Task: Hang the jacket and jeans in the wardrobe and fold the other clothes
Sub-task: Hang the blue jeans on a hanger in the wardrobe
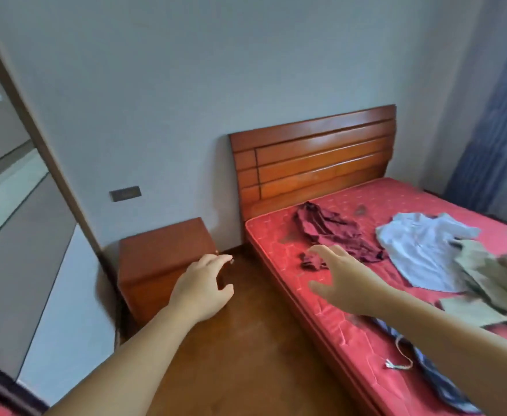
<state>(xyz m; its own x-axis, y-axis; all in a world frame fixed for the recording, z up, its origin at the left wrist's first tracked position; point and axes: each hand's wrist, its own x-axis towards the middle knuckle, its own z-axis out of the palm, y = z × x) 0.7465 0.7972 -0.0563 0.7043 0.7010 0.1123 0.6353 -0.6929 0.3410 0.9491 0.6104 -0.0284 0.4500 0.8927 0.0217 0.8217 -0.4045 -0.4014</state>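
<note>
Both hands, left hand & right hand, spread, empty, over wood floor w/ red mattress.

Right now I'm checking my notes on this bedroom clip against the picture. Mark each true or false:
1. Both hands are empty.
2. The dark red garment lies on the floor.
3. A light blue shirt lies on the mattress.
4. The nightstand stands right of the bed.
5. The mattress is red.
1. True: the left hand and right hand are open, holding nothing.
2. False: the dark red garment lies on the mattress, near the headboard.
3. True: the light blue shirt lies there, crumpled.
4. False: the nightstand stands left of the bed.
5. True.
</note>
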